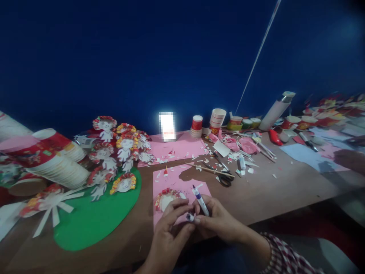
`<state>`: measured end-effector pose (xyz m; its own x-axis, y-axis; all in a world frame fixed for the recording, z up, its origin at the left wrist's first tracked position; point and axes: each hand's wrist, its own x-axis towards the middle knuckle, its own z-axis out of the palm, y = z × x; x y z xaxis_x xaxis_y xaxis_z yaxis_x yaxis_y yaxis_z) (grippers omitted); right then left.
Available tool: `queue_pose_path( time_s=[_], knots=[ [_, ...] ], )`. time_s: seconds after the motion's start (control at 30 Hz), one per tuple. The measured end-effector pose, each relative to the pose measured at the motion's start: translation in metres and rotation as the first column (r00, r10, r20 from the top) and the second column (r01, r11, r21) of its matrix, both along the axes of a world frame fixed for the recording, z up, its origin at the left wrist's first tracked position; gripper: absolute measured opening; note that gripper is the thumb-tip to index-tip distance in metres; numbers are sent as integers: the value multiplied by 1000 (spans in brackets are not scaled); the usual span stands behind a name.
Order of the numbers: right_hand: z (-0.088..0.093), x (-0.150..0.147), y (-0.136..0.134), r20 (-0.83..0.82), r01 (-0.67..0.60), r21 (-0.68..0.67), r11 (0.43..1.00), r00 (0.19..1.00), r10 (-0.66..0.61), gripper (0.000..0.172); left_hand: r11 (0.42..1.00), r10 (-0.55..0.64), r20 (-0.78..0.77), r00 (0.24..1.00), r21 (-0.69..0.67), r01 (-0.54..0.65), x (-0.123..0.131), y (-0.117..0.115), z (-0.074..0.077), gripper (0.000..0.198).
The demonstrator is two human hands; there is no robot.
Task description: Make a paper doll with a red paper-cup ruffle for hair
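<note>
My right hand is closed around a white marker with a purple band and a dark upper end, tilted up and to the left. My left hand is closed, fingers curled towards the right hand. Between the fingertips and thumbs of both hands is a small white piece with a dark end, too small to name. Just beyond the left hand, on a pink sheet, lies a paper cutout with a red and yellow fringe. The hands partly cover it.
Fringed paper figures stand around a green paper oval at left, near stacked paper cups. Scissors, wooden sticks and paper scraps lie beyond the hands. A bright phone-like screen, blurred out, stands at the back. A flask leans at right.
</note>
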<state>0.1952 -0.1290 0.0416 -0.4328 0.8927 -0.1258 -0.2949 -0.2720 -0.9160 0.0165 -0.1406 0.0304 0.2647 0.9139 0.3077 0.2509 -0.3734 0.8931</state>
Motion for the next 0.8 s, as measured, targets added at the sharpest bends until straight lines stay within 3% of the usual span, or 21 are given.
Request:
queue_pose_path(
  time_s=[0.1,0.17,0.27,0.37,0.47,0.57,0.67,0.8],
  knots=[
    [0,14,12,164,98,134,986,979,-120,39,997,19,-31,999,71,-17,-5,-2,-1,36],
    [0,29,26,365,151,259,954,899,-242,34,989,29,-76,997,146,-17,-12,-4,-2,31],
    [-1,59,50,634,113,494,862,632,-446,26,964,53,-173,983,266,-5,-25,-10,-8,23],
    [-7,86,73,747,-4,610,792,336,-573,22,934,97,-288,953,356,13,-38,-16,-20,26],
    [-15,102,91,802,-103,596,796,32,-596,21,886,167,-377,911,462,29,-49,-19,-33,26],
    [-21,107,103,796,-178,554,813,-175,-580,25,823,246,-440,864,566,54,-58,-19,-41,26],
    [-24,107,110,806,-199,486,851,-275,-524,30,780,297,-494,818,620,91,-64,-17,-40,23],
    [-24,107,114,797,-200,460,865,-337,-502,31,766,322,-526,787,633,110,-65,-15,-33,21]
  ],
)
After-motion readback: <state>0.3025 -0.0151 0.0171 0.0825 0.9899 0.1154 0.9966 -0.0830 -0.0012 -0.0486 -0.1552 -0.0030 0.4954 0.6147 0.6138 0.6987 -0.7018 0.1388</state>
